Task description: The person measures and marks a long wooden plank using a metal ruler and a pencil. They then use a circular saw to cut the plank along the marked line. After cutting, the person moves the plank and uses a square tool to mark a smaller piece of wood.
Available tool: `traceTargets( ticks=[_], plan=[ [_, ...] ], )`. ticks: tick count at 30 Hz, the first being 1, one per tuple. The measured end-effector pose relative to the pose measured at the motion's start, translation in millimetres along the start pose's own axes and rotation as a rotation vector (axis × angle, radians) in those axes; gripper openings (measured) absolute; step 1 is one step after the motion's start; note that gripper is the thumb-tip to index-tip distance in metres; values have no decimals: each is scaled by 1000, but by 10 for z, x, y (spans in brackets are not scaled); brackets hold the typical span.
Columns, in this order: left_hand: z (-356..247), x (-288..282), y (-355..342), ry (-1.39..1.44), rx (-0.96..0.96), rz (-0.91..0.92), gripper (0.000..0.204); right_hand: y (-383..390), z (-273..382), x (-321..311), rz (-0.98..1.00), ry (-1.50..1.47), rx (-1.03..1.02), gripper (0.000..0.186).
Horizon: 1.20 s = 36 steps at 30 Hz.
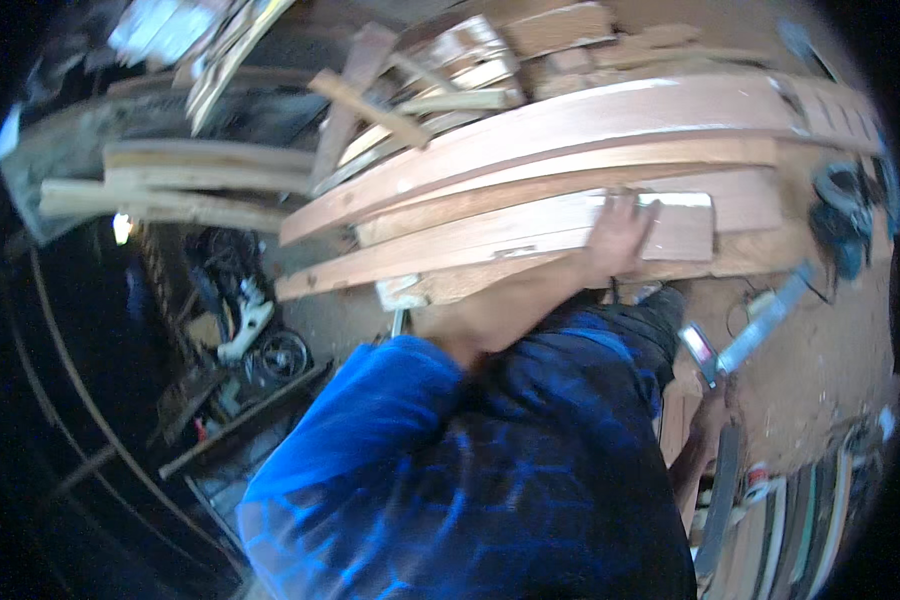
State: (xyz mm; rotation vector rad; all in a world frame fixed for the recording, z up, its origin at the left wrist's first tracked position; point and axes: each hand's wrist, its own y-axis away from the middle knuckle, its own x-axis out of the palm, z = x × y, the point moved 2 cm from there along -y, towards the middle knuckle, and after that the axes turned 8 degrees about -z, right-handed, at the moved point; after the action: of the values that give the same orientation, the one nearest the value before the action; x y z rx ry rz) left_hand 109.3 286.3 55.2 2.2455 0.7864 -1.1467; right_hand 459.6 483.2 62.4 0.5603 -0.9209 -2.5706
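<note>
My left hand lies flat on a pale wooden plank near its right end, fingers spread over the top face. A short, wide board end shows just right of the fingers. Down at my right side, my right hand is closed at the corner of an L-shaped tool, which looks like a carpenter's square. One of its arms is long and silvery, and the shorter one has dark edges. Blur and the small size hide the exact finger grip.
A long, broad board lies beyond the plank, with offcuts piled behind. To the right is a teal power tool. More boards and a motorbike stand left. Long strips lie at the lower right.
</note>
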Motion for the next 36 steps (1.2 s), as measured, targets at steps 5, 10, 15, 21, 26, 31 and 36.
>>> traceTargets(
  ticks=[5,10,15,21,26,31,36],
  plan=[
    [75,115,71,-68,99,-42,100,92,266,424,217,-88,47,56],
    [-188,-147,21,492,-54,-132,56,298,120,1205,554,-149,-340,54],
    [-302,-373,128,638,-181,64,51,685,30,2165,763,-143,-64,41],
    [177,-501,485,145,-120,-20,63,550,647,2355,536,-9,-75,21],
    [210,-376,541,143,-83,80,63,372,2076,1385,86,90,-717,24],
    [219,-260,399,36,86,-31,60,996,3480,669,313,407,-1712,33],
    [215,-116,235,-97,132,-38,62,1454,3769,783,757,519,-1927,30]
  ],
)
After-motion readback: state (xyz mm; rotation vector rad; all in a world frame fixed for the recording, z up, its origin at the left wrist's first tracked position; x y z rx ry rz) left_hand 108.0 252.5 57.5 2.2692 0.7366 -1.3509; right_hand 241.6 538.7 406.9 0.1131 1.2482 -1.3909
